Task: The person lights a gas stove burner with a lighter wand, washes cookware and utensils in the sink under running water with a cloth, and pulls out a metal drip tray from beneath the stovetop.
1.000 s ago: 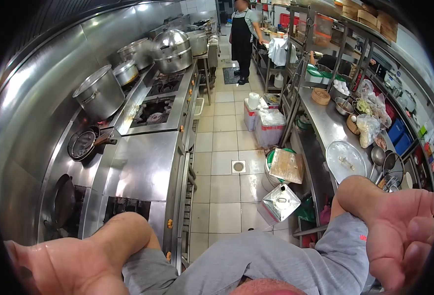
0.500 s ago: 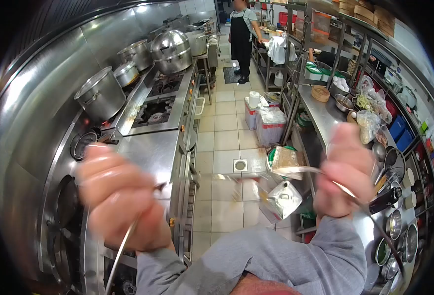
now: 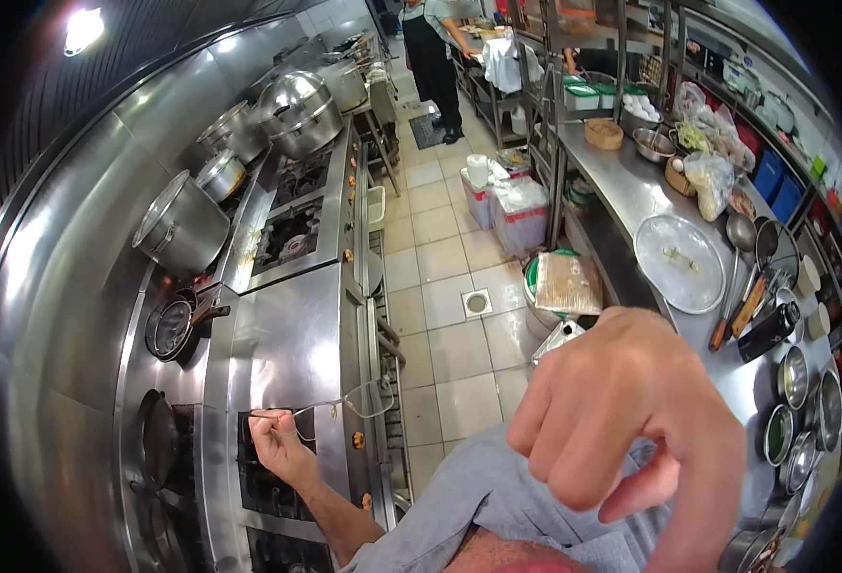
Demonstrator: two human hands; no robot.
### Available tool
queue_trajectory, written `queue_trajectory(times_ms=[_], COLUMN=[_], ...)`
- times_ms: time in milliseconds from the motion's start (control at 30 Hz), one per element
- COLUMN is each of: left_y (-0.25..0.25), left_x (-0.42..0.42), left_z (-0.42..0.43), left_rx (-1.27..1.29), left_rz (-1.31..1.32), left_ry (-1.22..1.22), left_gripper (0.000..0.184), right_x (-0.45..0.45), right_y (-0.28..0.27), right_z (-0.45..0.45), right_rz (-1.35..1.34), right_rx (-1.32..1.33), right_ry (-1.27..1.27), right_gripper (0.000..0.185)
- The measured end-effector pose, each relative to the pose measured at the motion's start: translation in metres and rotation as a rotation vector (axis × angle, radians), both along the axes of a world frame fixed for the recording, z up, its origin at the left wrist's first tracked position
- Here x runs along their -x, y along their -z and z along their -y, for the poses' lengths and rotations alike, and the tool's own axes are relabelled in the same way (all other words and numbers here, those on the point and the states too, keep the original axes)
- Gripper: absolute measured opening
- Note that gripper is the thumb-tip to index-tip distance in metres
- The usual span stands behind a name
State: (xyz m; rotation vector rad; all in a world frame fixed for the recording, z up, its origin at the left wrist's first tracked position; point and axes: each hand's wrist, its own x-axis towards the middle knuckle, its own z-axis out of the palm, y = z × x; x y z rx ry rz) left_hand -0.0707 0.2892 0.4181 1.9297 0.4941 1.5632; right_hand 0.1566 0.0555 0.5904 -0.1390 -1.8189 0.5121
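Note:
At the lower left, my left hand (image 3: pixel 285 453) pinches a thin temple of a pair of eyeglasses (image 3: pixel 371 401). Their clear lenses stick out to the right, over the front edge of the steel stove top (image 3: pixel 283 334). Large and close to the camera, my right hand (image 3: pixel 621 406) is raised with its fingers curled down and the thumb bent beneath them. Nothing shows in it. Behind that hand, a covered bin with a cardboard piece (image 3: pixel 570 283) on top stands on the floor, partly hidden.
Large steel pots (image 3: pixel 184 227) and a domed steamer (image 3: pixel 297 113) line the burners on the left. Along the right counter (image 3: pixel 621 196) lie a round metal lid (image 3: pixel 679 265), ladles, bowls and bags. A person in a black apron (image 3: pixel 429 57) stands far down the tiled aisle.
My right hand has let go of the glasses and come nearer the camera. My left hand has carried them down and away to the left. The view has tilted and shifted.

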Motion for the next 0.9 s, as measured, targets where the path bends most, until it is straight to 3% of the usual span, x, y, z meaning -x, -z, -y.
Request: queue_trajectory(times_ms=[367,900], left_y=[0.003,0.006], left_x=[0.011,0.004], left_z=[0.010,0.012], left_rx=[0.008,0.004], left_rz=[0.030,0.017], left_ry=[-0.032,-0.022], left_gripper=[0.017,0.018], right_x=[-0.003,0.000], right_y=[0.007,0.014], right_z=[0.000,0.004], right_rz=[-0.054,-0.066], right_rx=[0.010,0.030], right_ry=[-0.187,-0.187], right_gripper=[0.018,0.011])
